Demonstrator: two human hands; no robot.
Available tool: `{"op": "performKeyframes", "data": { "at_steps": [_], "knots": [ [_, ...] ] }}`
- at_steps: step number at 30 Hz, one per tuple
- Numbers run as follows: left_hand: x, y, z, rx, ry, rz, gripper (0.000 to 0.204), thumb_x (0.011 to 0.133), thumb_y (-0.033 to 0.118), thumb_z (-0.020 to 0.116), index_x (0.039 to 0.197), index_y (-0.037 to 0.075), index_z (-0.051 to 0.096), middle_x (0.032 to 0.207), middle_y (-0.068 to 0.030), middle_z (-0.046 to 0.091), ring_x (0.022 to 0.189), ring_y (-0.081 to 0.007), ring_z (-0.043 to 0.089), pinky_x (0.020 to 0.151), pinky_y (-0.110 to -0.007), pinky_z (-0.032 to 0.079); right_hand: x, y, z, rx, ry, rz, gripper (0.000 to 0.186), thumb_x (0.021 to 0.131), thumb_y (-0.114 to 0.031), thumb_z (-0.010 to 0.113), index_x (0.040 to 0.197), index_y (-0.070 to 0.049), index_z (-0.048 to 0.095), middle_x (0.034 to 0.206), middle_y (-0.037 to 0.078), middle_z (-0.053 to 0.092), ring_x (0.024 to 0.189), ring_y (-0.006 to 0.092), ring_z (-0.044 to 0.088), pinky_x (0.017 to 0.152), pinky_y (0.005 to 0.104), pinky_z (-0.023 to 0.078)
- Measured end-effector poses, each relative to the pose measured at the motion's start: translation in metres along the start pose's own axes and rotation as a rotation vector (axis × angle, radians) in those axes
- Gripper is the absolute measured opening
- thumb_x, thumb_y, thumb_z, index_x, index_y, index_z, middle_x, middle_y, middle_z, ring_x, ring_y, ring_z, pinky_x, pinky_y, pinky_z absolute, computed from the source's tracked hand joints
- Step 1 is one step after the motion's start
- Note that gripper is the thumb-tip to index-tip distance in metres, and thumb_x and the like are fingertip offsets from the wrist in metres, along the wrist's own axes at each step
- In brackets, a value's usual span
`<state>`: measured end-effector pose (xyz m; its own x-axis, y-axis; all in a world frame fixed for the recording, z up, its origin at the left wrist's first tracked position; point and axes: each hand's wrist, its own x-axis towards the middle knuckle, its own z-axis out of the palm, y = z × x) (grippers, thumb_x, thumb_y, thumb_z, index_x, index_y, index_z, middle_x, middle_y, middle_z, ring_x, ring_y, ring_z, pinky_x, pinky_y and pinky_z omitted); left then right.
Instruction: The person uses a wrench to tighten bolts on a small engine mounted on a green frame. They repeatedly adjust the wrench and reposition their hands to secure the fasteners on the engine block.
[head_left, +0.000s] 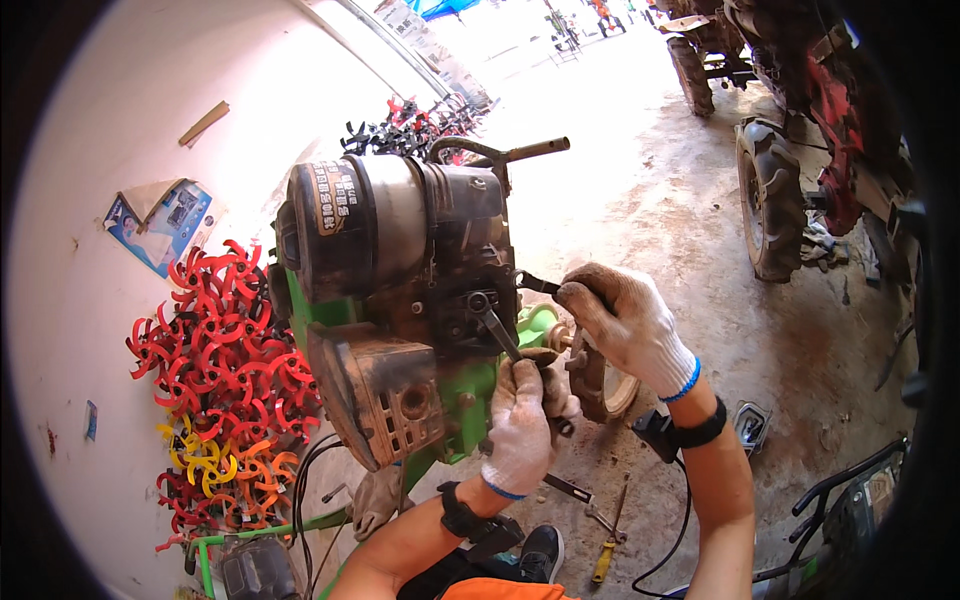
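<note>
A small engine (400, 230) with a black and grey body sits on a green frame. My left hand (520, 425), in a soiled white knit glove, is closed around the lower end of a wrench (497, 332). The ring end of this wrench lies against a round fitting on the engine's side. Above and to the right, my right hand (630, 325), also gloved, pinches the handle of a second dark wrench (540, 285). Its ring end meets the engine's right edge. A rusty brown slotted cover (385, 395) is left of my left hand.
Many red, yellow and orange curved tiller blades (220, 350) are piled by the wall. A yellow-handled screwdriver (604, 560) lies on the floor near my shoe (542, 553). Behind my right hand stands a tyred wheel (605, 385). Muddy machinery wheels (770, 200) stand at the far right.
</note>
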<state>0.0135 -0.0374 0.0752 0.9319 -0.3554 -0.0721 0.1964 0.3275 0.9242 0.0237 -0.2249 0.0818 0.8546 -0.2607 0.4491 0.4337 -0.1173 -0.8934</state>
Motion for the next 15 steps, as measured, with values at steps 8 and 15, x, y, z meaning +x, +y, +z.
{"op": "performKeyframes", "data": {
  "at_steps": [8,15],
  "knots": [
    [0.015,-0.017,-0.003,0.056,0.11,0.081,0.03,0.117,0.041,0.053,0.109,0.013,0.058,0.075,0.0014,0.046,0.06,-0.0124,0.038,0.053,-0.031,0.035,-0.004,0.014,-0.007,-0.02,0.008,-0.036,0.024,0.108,-0.026,0.07,0.116,-0.006,0.077,0.079,0.009,0.071,0.071,0.0105,0.065,0.068,0.0316,0.056],
    [0.012,-0.01,-0.009,0.071,0.13,0.042,0.03,0.116,0.041,0.055,0.108,0.013,0.06,0.075,0.0019,0.047,0.06,-0.0112,0.041,0.052,-0.029,0.034,-0.005,0.009,-0.006,-0.038,-0.059,-0.035,0.024,0.104,-0.025,0.075,0.117,-0.004,0.078,0.081,0.01,0.074,0.071,0.0124,0.067,0.069,0.0326,0.057]
  ]
}}
